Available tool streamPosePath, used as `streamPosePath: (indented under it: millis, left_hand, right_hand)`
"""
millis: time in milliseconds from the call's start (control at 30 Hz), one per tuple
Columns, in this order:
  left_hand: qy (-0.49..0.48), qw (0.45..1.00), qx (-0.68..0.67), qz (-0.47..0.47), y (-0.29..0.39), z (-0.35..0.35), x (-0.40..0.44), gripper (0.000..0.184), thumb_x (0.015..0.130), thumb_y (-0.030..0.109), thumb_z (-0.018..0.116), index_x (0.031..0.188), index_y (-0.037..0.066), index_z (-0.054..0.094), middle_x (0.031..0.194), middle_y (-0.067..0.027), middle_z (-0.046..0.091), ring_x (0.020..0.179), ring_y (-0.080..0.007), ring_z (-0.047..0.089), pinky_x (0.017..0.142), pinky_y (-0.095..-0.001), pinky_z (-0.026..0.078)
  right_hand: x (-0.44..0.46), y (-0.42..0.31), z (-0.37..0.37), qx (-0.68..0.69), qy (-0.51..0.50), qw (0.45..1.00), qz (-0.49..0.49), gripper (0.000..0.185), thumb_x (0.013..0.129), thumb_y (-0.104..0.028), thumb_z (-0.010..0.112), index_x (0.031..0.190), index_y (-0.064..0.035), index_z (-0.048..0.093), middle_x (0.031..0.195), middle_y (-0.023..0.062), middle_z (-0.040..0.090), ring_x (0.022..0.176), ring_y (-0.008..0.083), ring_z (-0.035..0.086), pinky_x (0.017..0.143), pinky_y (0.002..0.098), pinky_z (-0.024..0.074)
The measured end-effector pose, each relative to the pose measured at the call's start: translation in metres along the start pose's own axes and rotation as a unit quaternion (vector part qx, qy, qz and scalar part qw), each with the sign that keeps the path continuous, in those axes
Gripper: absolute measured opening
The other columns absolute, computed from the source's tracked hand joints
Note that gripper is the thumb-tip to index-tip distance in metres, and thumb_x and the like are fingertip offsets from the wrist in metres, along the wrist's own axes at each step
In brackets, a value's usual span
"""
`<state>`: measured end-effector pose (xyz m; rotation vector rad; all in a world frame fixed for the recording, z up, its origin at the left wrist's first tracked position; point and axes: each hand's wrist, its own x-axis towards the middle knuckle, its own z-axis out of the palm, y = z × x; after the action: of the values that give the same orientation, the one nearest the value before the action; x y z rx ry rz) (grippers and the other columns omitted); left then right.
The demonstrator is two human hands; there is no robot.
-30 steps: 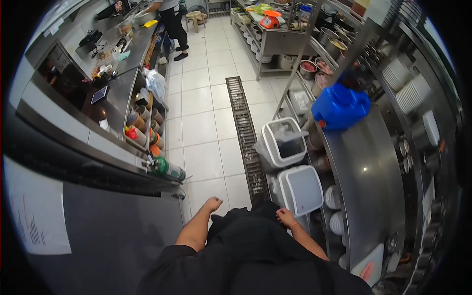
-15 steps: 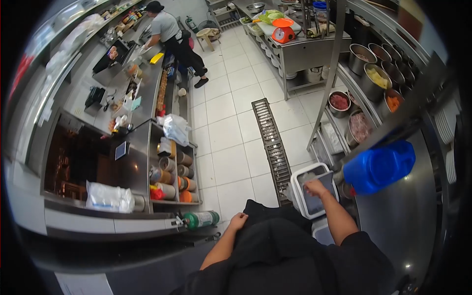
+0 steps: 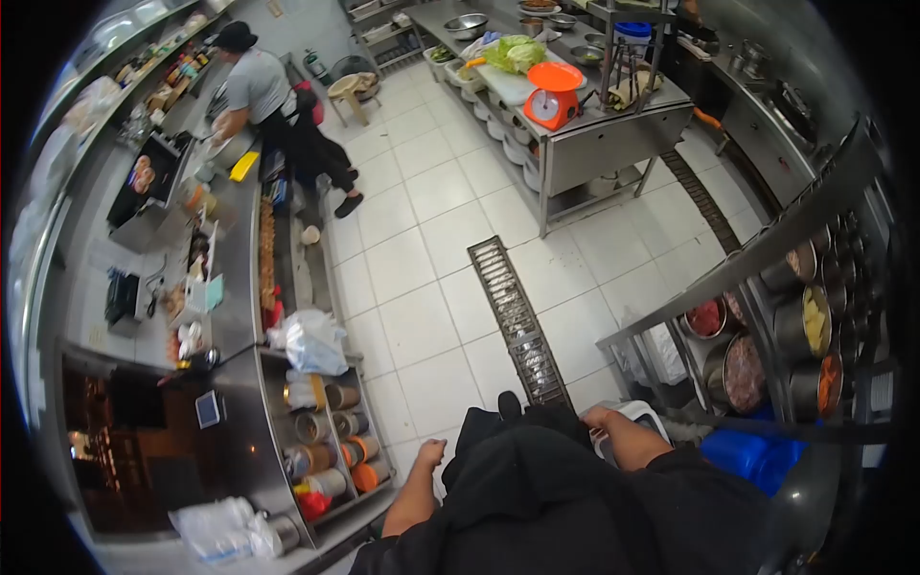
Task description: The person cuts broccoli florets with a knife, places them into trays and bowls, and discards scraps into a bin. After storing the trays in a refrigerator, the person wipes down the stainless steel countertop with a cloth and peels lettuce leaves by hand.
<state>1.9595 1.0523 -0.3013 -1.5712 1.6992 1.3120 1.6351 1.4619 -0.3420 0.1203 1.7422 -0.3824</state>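
My left hand (image 3: pixel 433 453) hangs beside the dark apron, fingers curled in a loose fist, with nothing seen in it. My right hand (image 3: pixel 600 419) is on the other side of the apron, close to a white-rimmed bin (image 3: pixel 640 410). Its fingers are curled as well, and no object shows in them. My forearm and body hide most of the bin. A blue plastic container (image 3: pixel 752 452) stands just right of my right arm, partly behind a metal rail.
A floor drain grate (image 3: pixel 517 321) runs ahead over white tiles. Left stands a counter shelf with several jars (image 3: pixel 331 422) and a plastic bag (image 3: pixel 311 342). Right, a rack holds metal food pots (image 3: pixel 743 374). Ahead is a steel table with an orange scale (image 3: pixel 553 96); a co-worker (image 3: pixel 273 96) leans at the left counter.
The view has shifted forward and turned right. My right hand has drawn back from over the bin toward my body. The bin and blue container now sit lower, largely covered by my arm.
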Motion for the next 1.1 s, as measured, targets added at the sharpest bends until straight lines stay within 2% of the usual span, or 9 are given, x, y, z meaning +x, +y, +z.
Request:
streamPosePath:
  millis: [133, 300, 400, 433, 567, 667, 767, 933, 1100]
  left_hand:
    - [-0.012, 0.999, 0.02, 0.023, 0.125, -0.05, 0.062, 0.041, 0.094, 0.038, 0.067, 0.108, 0.0, 0.068, 0.079, -0.0116, 0.066, 0.066, -0.0222, 0.062, 0.055, -0.0383, 0.054]
    - [-0.014, 0.995, -0.002, 0.101, 0.283, -0.074, 0.133, 0.042, 0.094, 0.039, 0.067, 0.11, 0.0, 0.068, 0.079, -0.0108, 0.066, 0.066, -0.0213, 0.062, 0.055, -0.0383, 0.053]
    - [-0.051, 0.991, 0.021, 0.12, 0.365, -0.07, 0.166, 0.041, 0.095, 0.038, 0.066, 0.12, 0.005, 0.061, 0.104, -0.0111, 0.067, 0.089, -0.0242, 0.067, 0.071, -0.0422, 0.057]
    - [-0.014, 0.988, 0.017, 0.153, 0.382, -0.062, 0.179, 0.042, 0.094, 0.04, 0.067, 0.111, 0.002, 0.069, 0.08, -0.0107, 0.067, 0.068, -0.0203, 0.062, 0.058, -0.0379, 0.054]
    - [-0.098, 0.976, 0.078, 0.178, 0.459, -0.05, 0.176, 0.042, 0.094, 0.04, 0.067, 0.114, 0.003, 0.069, 0.093, -0.01, 0.071, 0.078, -0.021, 0.067, 0.068, -0.0378, 0.055]
    - [-0.088, 0.955, 0.156, 0.235, 0.52, -0.073, 0.187, 0.039, 0.094, 0.037, 0.067, 0.114, 0.003, 0.07, 0.097, -0.012, 0.074, 0.083, -0.0228, 0.069, 0.078, -0.0376, 0.055]
    - [-0.024, 0.974, 0.09, 0.205, 0.586, -0.085, 0.21, 0.035, 0.095, 0.036, 0.068, 0.109, 0.003, 0.071, 0.097, -0.0134, 0.075, 0.086, -0.0223, 0.069, 0.08, -0.0367, 0.055]
    - [-0.044, 0.994, -0.055, 0.087, 0.661, -0.131, 0.284, 0.038, 0.095, 0.035, 0.068, 0.114, 0.002, 0.071, 0.104, -0.0128, 0.075, 0.098, -0.0217, 0.068, 0.088, -0.0354, 0.052]
    - [-0.036, 0.991, -0.031, 0.126, 0.703, -0.207, 0.387, 0.04, 0.097, 0.036, 0.065, 0.121, 0.004, 0.066, 0.105, -0.0122, 0.072, 0.097, -0.0238, 0.068, 0.084, -0.0367, 0.054]
  right_hand:
    - [0.009, -0.055, -0.045, 0.064, 0.138, 0.97, -0.188, 0.036, 0.098, -0.03, 0.059, 0.116, -0.0004, 0.067, 0.107, 0.0164, 0.07, 0.087, 0.0304, 0.069, 0.074, 0.049, 0.059]
    - [0.01, -0.137, -0.124, 0.197, 0.131, 0.969, -0.075, 0.035, 0.094, -0.028, 0.062, 0.11, 0.0019, 0.07, 0.101, 0.016, 0.073, 0.089, 0.0297, 0.072, 0.072, 0.0445, 0.0602]
    - [0.03, -0.187, -0.177, 0.234, 0.096, 0.967, -0.013, 0.034, 0.092, -0.026, 0.062, 0.107, 0.0029, 0.071, 0.1, 0.0172, 0.074, 0.089, 0.0292, 0.072, 0.072, 0.0435, 0.0606]
    - [0.038, -0.213, -0.202, 0.247, 0.085, 0.965, -0.003, 0.034, 0.092, -0.026, 0.062, 0.105, 0.0034, 0.071, 0.099, 0.0179, 0.074, 0.089, 0.0292, 0.073, 0.072, 0.0434, 0.0607]
    - [0.094, -0.308, -0.301, -0.099, 0.211, 0.947, -0.221, 0.04, 0.09, -0.03, 0.056, 0.102, 0.0048, 0.072, 0.088, 0.0241, 0.073, 0.089, 0.0366, 0.073, 0.077, 0.05, 0.0593]
    - [0.108, -0.42, -0.371, -0.167, 0.242, 0.902, -0.318, 0.045, 0.091, -0.037, 0.051, 0.086, 0.0025, 0.071, 0.086, 0.0287, 0.07, 0.079, 0.0343, 0.073, 0.072, 0.0484, 0.0573]
    - [0.038, -0.559, -0.427, 0.032, 0.081, 0.954, -0.286, 0.037, 0.093, -0.034, 0.062, 0.107, 0.0001, 0.064, 0.09, 0.0122, 0.067, 0.077, 0.0221, 0.068, 0.058, 0.0388, 0.0596]
    - [0.016, -0.768, -0.47, -0.025, 0.103, 0.869, -0.484, 0.038, 0.095, -0.035, 0.061, 0.11, -0.0001, 0.066, 0.095, 0.0153, 0.071, 0.077, 0.0242, 0.069, 0.067, 0.0359, 0.058]
    - [0.013, -0.929, -0.491, -0.009, 0.118, 0.864, -0.49, 0.037, 0.095, -0.033, 0.063, 0.112, -0.0007, 0.067, 0.102, 0.0184, 0.071, 0.082, 0.0296, 0.07, 0.078, 0.04, 0.0562]
